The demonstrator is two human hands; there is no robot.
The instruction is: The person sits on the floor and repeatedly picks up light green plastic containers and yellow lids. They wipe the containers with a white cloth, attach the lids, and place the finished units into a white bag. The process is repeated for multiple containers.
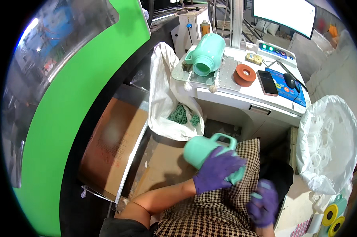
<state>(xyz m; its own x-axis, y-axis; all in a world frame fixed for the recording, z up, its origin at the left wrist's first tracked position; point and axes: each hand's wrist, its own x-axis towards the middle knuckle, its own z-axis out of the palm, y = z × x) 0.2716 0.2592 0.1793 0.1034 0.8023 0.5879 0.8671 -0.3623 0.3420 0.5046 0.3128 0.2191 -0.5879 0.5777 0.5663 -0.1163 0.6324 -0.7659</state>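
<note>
To handle the mint-green, jug-shaped plastic vessel with a looped handle (197,151) well, it would seem best to brace it against the brown-and-black checked cloth apron (210,214), looped side turned away from the wearer. The purple-gloved left hand (218,168) lies over the vessel's near side, fingers parted and wrapped round it, holding it tipped sideways at the apron's upper part. Further right, the purple-gloved right hand (263,204) is apart from it, blurred, fingers seemingly bent; pale green shows there, but whether they grip anything I cannot tell.
</note>
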